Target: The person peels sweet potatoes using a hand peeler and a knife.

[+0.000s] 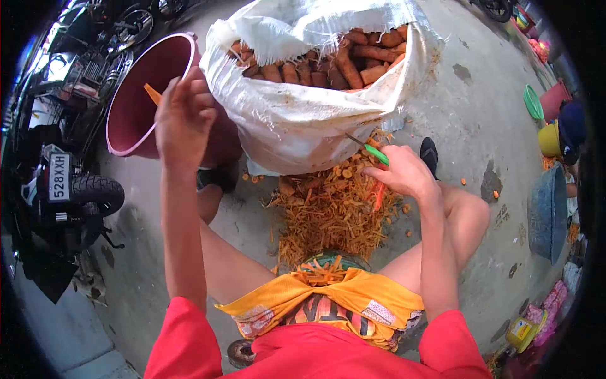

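My left hand point(185, 117) is raised over the rim of a maroon bucket point(129, 129), its fingers curled. An orange piece of carrot point(152, 95) sticks out past the hand's left edge; the rest of it is hidden behind the hand. In my right hand point(407, 170) is a knife point(377, 154) with a green handle, its dark blade pointing up and left toward the front of a white woven sack point(297, 139). Many unpeeled carrots point(347, 66) fill the sack's open mouth. Under my right hand lies a heap of carrot peelings point(334, 211) on the ground.
Between my knees, cut carrot strips point(319, 271) lie on a green container. Motorcycles point(82, 189) stand along the left. To the right are a blue-grey basin point(548, 215), a green basket point(533, 102) and a yellow container point(522, 331). Small carrot bits dot the concrete floor.
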Demonstrator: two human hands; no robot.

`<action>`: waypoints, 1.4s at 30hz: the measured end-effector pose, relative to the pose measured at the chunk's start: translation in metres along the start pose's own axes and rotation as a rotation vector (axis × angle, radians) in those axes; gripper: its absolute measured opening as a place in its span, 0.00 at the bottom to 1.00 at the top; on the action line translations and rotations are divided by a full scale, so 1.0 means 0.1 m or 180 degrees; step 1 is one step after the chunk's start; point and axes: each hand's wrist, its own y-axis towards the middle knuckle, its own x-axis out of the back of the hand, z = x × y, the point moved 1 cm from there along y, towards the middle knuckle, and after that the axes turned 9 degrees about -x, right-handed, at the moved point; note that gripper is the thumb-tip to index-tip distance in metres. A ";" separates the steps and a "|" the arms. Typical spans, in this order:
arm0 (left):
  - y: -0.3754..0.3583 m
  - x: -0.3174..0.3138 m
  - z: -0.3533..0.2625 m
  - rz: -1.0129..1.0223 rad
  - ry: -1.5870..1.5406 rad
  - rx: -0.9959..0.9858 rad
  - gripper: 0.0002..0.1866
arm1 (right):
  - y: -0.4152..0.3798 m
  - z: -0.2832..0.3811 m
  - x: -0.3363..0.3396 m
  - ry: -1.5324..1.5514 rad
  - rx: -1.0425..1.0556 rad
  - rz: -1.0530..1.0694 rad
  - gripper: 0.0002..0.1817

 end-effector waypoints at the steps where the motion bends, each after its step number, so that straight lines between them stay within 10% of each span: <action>1: 0.09 -0.27 0.20 -0.0312 0.1405 -0.0071 0.23 | -0.05 -0.01 0.09 0.0007 0.0000 -0.0027 0.25; 4: 0.47 -0.89 0.72 0.0456 0.3805 -0.0071 0.17 | -0.16 -0.08 0.30 -0.0202 -0.0126 0.0039 0.21; 8: 1.10 -0.94 1.60 0.1754 0.4617 -0.0317 0.18 | -0.18 -0.37 0.51 0.0122 0.0082 -0.0071 0.22; 17: 1.88 -0.43 2.69 0.2200 0.6539 -0.0419 0.12 | -0.08 -0.64 0.76 0.0585 -0.0026 -0.0496 0.22; 22: 1.75 -0.50 2.37 0.2247 0.6341 -0.0288 0.20 | -0.03 -0.50 0.73 0.0713 0.0052 -0.0342 0.20; 27: 1.14 -0.59 1.61 0.0981 0.3896 0.0147 0.38 | 0.01 -0.37 0.70 0.0652 0.0347 -0.0687 0.19; 42: -0.57 -0.58 1.35 -0.0551 0.1869 -0.0465 0.23 | -0.02 0.88 -0.10 0.0696 0.1662 -0.0990 0.17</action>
